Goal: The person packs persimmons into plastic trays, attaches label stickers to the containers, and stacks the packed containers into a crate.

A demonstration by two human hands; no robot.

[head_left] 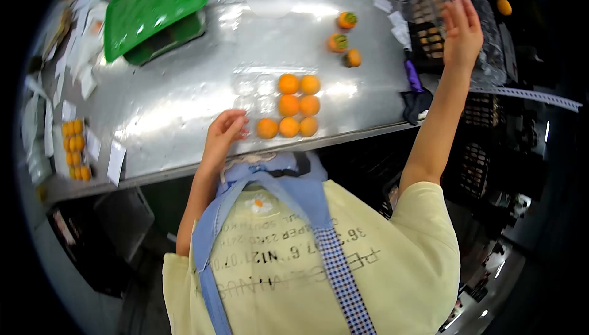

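Note:
On the metal table lies a clear plastic tray with several orange persimmons in cells on its right side and along its near row. My left hand is at the tray's near left corner, fingers loosely apart with nothing visible in them; whether it touches the tray I cannot tell. Off to the right, my right hand is raised with fingers stretched out and holds nothing visible. Below and beside it are a dark crate of fruit and clear plastic wrap.
Three loose persimmons with green tops lie beyond the tray. A green plastic container stands at the back left. Another filled fruit pack and paper slips are at far left. A purple and black item hangs at the right edge.

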